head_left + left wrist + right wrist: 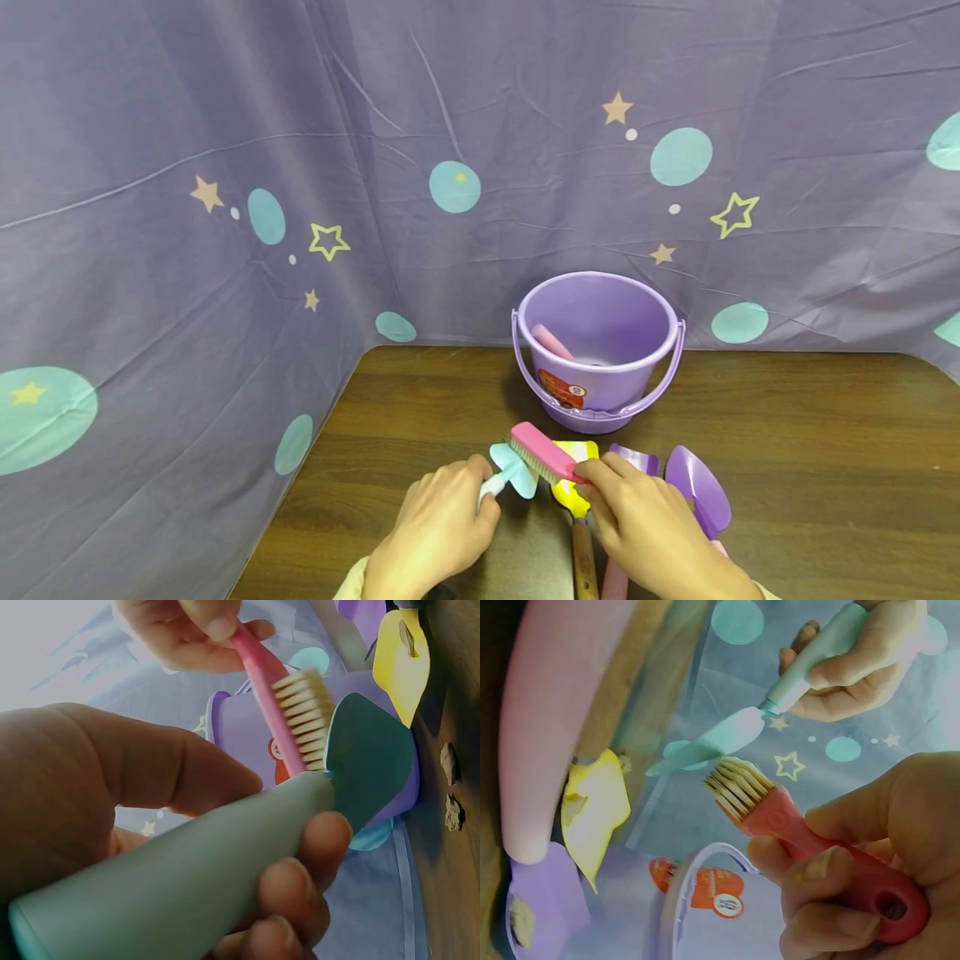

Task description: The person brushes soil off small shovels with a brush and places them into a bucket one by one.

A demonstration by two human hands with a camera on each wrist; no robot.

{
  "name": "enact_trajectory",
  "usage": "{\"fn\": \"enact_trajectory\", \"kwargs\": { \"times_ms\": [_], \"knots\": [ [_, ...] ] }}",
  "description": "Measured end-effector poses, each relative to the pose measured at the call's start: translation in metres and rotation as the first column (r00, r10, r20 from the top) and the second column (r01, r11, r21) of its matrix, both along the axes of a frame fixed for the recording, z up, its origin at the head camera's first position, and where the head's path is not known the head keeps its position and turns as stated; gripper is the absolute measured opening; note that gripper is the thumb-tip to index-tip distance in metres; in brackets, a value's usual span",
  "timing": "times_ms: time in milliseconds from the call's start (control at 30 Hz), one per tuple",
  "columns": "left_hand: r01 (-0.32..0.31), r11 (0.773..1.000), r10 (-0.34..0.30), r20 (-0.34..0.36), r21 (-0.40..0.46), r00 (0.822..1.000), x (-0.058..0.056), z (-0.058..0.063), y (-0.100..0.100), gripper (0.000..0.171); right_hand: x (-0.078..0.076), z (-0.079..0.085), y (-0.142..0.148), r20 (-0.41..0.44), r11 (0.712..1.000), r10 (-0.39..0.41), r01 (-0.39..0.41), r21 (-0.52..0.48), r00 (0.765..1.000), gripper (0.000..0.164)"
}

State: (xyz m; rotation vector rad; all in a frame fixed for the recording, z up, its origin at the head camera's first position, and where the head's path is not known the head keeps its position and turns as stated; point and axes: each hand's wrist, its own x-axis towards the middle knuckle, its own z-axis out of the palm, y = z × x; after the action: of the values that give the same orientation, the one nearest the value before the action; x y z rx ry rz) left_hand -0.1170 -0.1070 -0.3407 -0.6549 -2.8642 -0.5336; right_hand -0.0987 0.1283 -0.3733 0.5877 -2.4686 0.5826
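Note:
My left hand [442, 517] grips the pale green handle of a small teal trowel [522, 479], its blade raised above the table. In my right hand [648, 521] is a pink brush [543, 450], held by its handle with the fingers curled round it. The pale bristles [304, 712] are at the trowel's blade; in the left wrist view they overlap its edge, and whether they touch is hard to tell. Beside the right hand lies a yellow-headed tool [572, 497] with a wooden handle. A purple shovel [636, 458] with a pink handle is partly hidden under that hand.
Behind the hands stands a purple bucket [600, 387], its handle lowered in front and a pink item [552, 342] inside. A larger purple scoop [697, 483] lies at right. Brown crumbs [454, 812] are on the wooden table [825, 467]. A patterned purple cloth [525, 108] hangs behind.

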Motion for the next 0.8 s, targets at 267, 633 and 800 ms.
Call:
{"fn": "enact_trajectory", "kwargs": {
  "times_ms": [267, 633, 800],
  "knots": [
    [-0.005, 1.0, 0.005, -0.016, 0.006, 1.0, -0.001, -0.001, 0.0, 0.01, 0.001, 0.015, 0.011, -0.055, 1.0, 0.028, -0.028, 0.009, 0.998, 0.021],
    [-0.022, 0.999, 0.022, 0.0, 0.039, 1.0, -0.002, 0.0, -0.002, 0.011, 0.005, 0.029, 0.027, -0.025, 0.994, -0.061, 0.063, 0.09, 0.998, 0.026],
    [-0.034, 0.998, 0.033, 0.006, 0.05, 0.999, -0.003, 0.001, -0.002, 0.012, 0.007, 0.033, 0.032, 0.019, 0.991, -0.082, 0.08, 0.108, 0.996, 0.027]
  ]
}}
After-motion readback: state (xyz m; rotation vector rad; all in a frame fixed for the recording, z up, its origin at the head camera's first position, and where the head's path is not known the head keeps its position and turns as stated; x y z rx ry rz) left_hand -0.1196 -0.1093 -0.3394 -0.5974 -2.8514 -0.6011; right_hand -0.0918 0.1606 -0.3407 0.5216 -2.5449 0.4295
